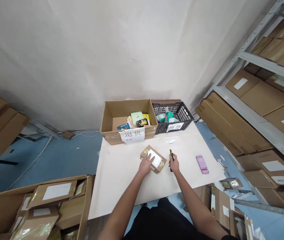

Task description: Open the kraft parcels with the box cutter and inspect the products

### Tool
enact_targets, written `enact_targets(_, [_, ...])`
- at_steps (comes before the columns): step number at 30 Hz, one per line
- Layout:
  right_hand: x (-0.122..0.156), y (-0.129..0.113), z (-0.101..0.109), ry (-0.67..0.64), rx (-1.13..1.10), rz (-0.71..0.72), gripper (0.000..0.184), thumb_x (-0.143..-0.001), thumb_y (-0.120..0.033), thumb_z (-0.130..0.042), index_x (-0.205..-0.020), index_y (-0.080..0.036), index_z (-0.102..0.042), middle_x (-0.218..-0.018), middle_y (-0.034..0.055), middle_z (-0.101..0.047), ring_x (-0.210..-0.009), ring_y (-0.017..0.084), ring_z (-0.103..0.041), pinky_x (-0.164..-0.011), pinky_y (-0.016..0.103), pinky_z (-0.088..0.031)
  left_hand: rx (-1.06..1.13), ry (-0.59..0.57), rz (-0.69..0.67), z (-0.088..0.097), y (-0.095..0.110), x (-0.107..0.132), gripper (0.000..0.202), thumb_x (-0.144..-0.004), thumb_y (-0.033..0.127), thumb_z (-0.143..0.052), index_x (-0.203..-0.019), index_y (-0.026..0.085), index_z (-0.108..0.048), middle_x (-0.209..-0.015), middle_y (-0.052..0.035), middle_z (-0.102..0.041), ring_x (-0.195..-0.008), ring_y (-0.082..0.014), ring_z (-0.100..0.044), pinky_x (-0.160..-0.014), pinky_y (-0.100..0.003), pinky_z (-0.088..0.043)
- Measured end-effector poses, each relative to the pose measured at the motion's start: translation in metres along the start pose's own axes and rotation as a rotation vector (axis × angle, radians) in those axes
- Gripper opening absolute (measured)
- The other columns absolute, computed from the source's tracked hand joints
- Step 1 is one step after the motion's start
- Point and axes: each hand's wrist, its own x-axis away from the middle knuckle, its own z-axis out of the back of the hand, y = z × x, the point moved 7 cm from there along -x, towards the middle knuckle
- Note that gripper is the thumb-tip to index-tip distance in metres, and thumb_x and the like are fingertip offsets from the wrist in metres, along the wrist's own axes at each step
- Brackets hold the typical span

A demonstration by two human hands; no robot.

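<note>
A small taped cardboard box (160, 158) with a white label lies at an angle on the white table (117, 180). My left hand (145, 165) rests on its top, fingers spread over the label and the near side. To the right of the box, my right hand (174, 163) is wrapped around a yellow and black utility knife (171, 154), its tip pointing away from me. The knife is beside the box, apart from it. Whether the blade is out is too small to tell.
At the table's back stand an open cardboard box (112, 137) with small packages and a black plastic crate (188, 115) with green packs. A blurred pink item (202, 164) lies at right. A large carton (90, 196) of parcels stands left; shelves (259, 103) of boxes rise right.
</note>
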Motion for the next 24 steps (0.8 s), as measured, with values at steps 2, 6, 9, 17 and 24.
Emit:
enact_targets(2, [0.02, 0.024, -0.003, -0.006, -0.143, -0.024, 0.072, -0.088, -0.078, -0.051, -0.133, -0.023, -0.045, -0.077, -0.0001, -0.07, -0.051, 0.019, -0.062, -0.054, 0.031, -0.049, -0.009, -0.092, -0.139, 0.003, -0.011, -0.013, 0.09, -0.084, 0.037, -0.077, -0.163, 0.034, -0.036, -0.175, -0.0054, -0.025, -0.163, -0.0334, -0.018, -0.126, -0.05, -0.033])
enact_targets(6, [0.046, 0.062, -0.006, -0.035, -0.368, -0.109, 0.07, -0.076, -0.079, -0.067, -0.118, -0.026, -0.047, -0.075, -0.0013, -0.07, -0.055, 0.018, -0.065, -0.053, 0.028, -0.05, -0.013, -0.022, -0.165, -0.011, -0.012, -0.028, 0.064, -0.097, 0.037, -0.061, -0.159, 0.038, -0.045, -0.173, -0.0006, -0.032, -0.162, -0.0279, -0.021, -0.13, -0.049, -0.024])
enact_targets(9, [0.045, 0.076, 0.001, -0.054, -0.375, -0.22, 0.061, -0.078, -0.078, -0.066, -0.105, -0.026, -0.049, -0.062, -0.0047, -0.062, -0.049, 0.016, -0.06, -0.049, 0.026, -0.047, -0.057, 0.112, -0.001, -0.037, 0.004, -0.025, 0.061, -0.1, 0.032, -0.053, -0.16, 0.031, -0.045, -0.173, -0.0058, -0.031, -0.161, -0.0321, -0.024, -0.127, -0.053, -0.029])
enact_targets(17, [0.006, 0.047, -0.008, -0.188, -0.253, -0.214, 0.058, -0.086, -0.08, -0.056, -0.077, -0.023, -0.053, -0.052, -0.0046, -0.053, -0.041, 0.011, -0.048, -0.042, 0.023, -0.038, -0.076, 0.229, 0.135, -0.066, 0.032, -0.014, 0.064, -0.104, 0.033, -0.043, -0.166, 0.03, -0.032, -0.173, -0.0091, -0.029, -0.16, -0.0365, -0.025, -0.124, -0.061, -0.031])
enact_targets(24, [0.017, 0.062, -0.005, -0.277, -0.222, -0.187, 0.057, -0.088, -0.078, -0.057, -0.074, -0.023, -0.051, -0.051, -0.0048, -0.053, -0.04, 0.011, -0.046, -0.042, 0.023, -0.038, -0.077, 0.159, 0.166, -0.06, 0.027, -0.023, 0.059, -0.105, 0.035, -0.043, -0.163, 0.029, -0.039, -0.173, -0.0099, -0.03, -0.16, -0.0377, -0.026, -0.122, -0.06, -0.034])
